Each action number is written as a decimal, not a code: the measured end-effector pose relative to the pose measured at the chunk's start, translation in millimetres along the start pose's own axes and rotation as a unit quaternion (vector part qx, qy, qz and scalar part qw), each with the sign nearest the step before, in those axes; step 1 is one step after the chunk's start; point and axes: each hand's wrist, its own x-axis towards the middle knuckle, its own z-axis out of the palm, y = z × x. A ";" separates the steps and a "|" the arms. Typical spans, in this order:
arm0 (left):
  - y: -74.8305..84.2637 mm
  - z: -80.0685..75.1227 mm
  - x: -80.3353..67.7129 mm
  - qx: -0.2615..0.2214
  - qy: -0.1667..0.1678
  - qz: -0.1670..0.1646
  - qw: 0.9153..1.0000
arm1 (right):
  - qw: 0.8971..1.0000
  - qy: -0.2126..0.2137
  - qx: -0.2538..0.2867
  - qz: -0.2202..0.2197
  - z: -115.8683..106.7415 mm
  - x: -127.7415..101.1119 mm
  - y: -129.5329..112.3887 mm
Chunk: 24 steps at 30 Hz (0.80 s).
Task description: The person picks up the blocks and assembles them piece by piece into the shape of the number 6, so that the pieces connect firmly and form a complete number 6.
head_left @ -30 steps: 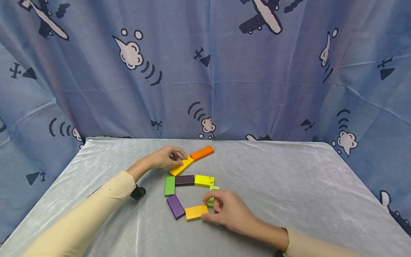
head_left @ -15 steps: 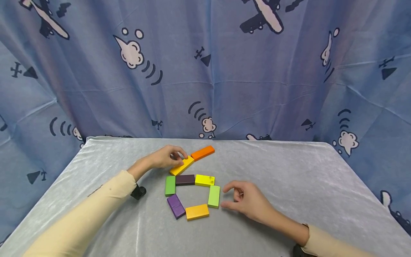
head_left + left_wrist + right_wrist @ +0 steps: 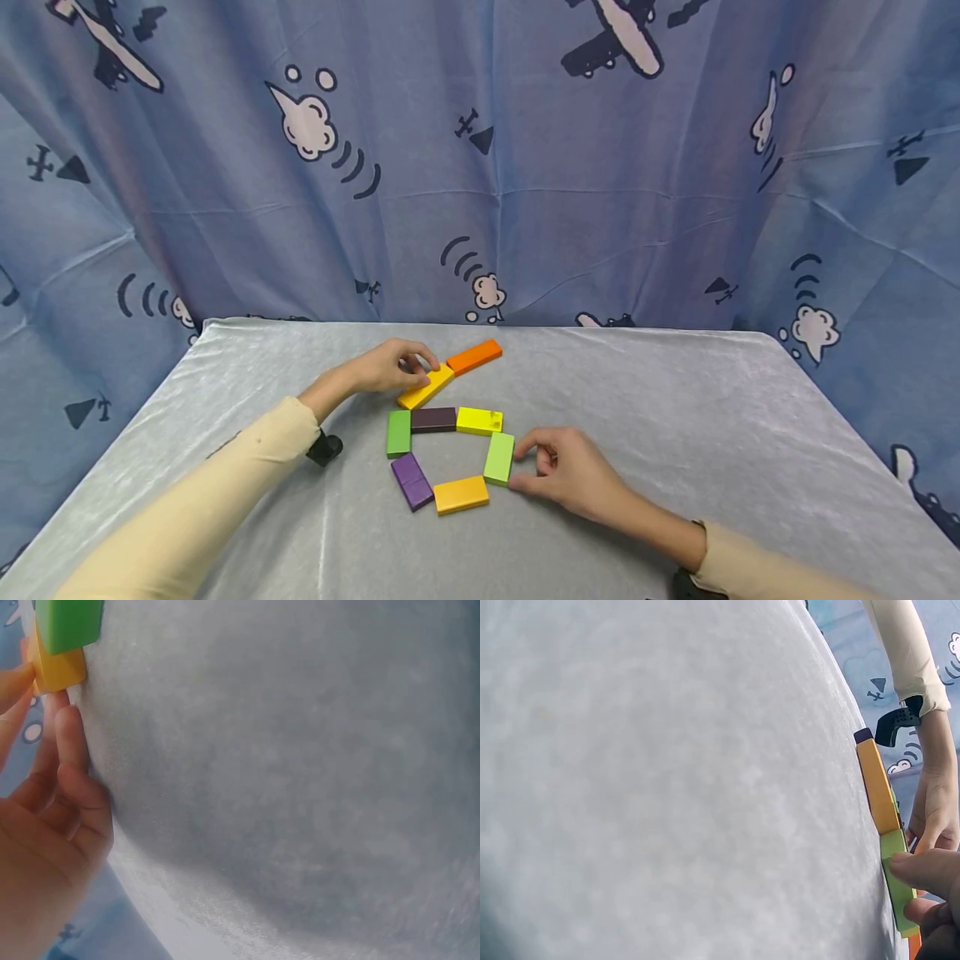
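The right hand (image 3: 573, 479) has its grip narrowed onto the right long edge of the light green block (image 3: 499, 457): thumb low, index fingertip high, both touching that edge, a hold that suits nudging the piece sideways rather than lifting it, since the block lies flat on the surface (image 3: 675, 417). The right wrist view shows the same contact, a fingertip laid against the green edge. This block sits at about three o'clock in a loose ring of flat blocks, and it appears to be pressed inward so that its ends meet its neighbours: the bright yellow block (image 3: 478, 421) at one o'clock and the amber block (image 3: 461, 494) at five o'clock. Round the rest of the ring lie the purple block (image 3: 411, 481) at seven, the dark green block (image 3: 398, 432) at nine and the dark brown block (image 3: 432, 419) at eleven. Outside the ring, at its twelve o'clock, the left hand (image 3: 390, 367) rests curled fingers on the yellow block (image 3: 425, 387), pinning one end, with the orange block (image 3: 473, 357) lying just beyond its far end. An airplane-print curtain (image 3: 525, 167) hangs behind.
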 end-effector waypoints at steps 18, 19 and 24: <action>-1.2 -0.8 -2.9 0.008 -0.002 -0.005 1.000 | 1.000 0.008 0.016 0.002 -2.7 -1.2 1.5; -1.2 -0.8 -3.2 0.010 -0.003 -0.003 1.000 | 1.000 0.011 0.016 -0.001 -4.4 -1.8 2.4; -1.9 -2.8 -7.4 0.025 -0.011 0.016 1.000 | 0.999 0.038 0.014 0.006 -22.7 -8.3 8.6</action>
